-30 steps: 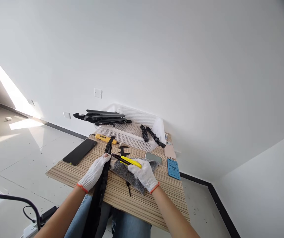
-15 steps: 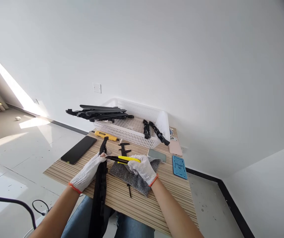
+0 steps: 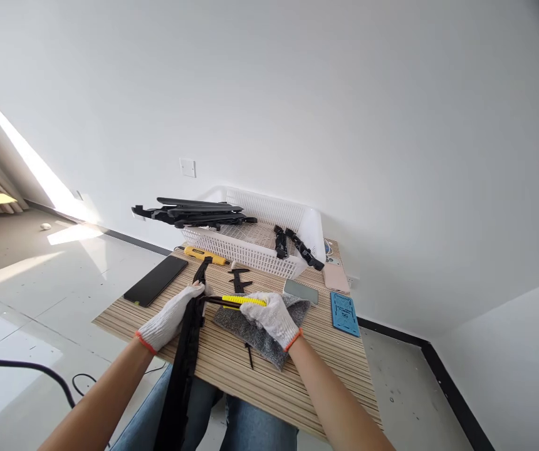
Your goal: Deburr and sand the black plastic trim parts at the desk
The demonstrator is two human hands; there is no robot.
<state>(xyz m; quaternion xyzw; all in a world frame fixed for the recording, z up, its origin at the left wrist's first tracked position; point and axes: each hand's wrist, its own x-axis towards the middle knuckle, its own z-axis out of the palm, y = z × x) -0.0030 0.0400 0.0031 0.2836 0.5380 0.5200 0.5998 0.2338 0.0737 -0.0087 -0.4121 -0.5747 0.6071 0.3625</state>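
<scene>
A long black plastic strip [image 3: 185, 357] slants from the table up out of my lap. My left hand [image 3: 170, 316], in a white knit glove with an orange cuff, is closed around its upper part. My right hand [image 3: 273, 316], gloved the same way, grips a yellow and black utility knife [image 3: 239, 302]. The knife's dark front end points left and meets the strip's edge beside my left fingers; whether it is cutting I cannot tell. Under my right hand lies a grey cloth [image 3: 260, 338]. Just beyond the knife is a black caliper [image 3: 239, 282].
A white plastic basket [image 3: 255, 254] at the back holds several black strips [image 3: 204, 216] and two short black parts [image 3: 280, 243]. A black phone [image 3: 155, 280], yellow tool [image 3: 204, 255], grey-green phone [image 3: 300, 291], pink phone [image 3: 335, 277] and blue plate [image 3: 345, 313] lie on the table [image 3: 335, 376].
The view has shifted slightly. The lower end of the black strip has swung a little left, and the knife tip stays at its edge. Both hands keep their grips.
</scene>
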